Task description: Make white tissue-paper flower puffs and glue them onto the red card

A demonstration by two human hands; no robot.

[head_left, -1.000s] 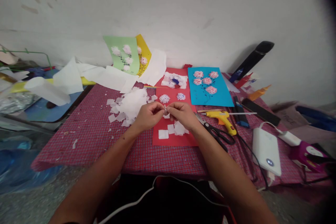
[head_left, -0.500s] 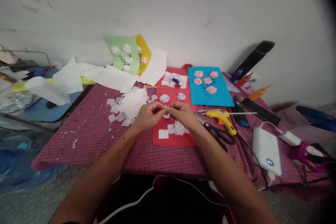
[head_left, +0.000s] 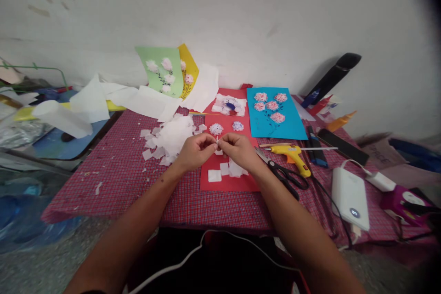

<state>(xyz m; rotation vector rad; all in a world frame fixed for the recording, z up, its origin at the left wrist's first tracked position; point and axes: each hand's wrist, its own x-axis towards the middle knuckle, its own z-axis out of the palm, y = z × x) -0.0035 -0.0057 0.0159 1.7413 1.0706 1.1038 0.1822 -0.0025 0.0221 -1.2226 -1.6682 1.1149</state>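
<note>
My left hand [head_left: 199, 149] and my right hand [head_left: 237, 148] meet over a red paper sheet [head_left: 210, 186]. Both are closed in a pinch on a small white piece of tissue paper [head_left: 217, 139], mostly hidden by the fingertips. Just beyond the fingers sit two speckled paper flowers, one whitish [head_left: 216, 129] and one bluish [head_left: 237, 126]. Below my hands lie white tissue squares [head_left: 214, 175]. Left of my left hand spreads a heap of cut tissue pieces [head_left: 174, 138]. Farther back is a crumpled tissue with purple stains [head_left: 230, 105].
To the right lie black-handled scissors [head_left: 285, 177], a yellow glue gun [head_left: 289, 151] and a white power bank [head_left: 350, 197] with cables. A blue flower card [head_left: 292, 115] lies behind them. A green flower card [head_left: 161, 69] leans on the wall, near a tissue roll [head_left: 62, 118].
Almost nothing differs. Both hands stay at the same spot, with only a slight shift of the fingertips around the small tissue piece.
</note>
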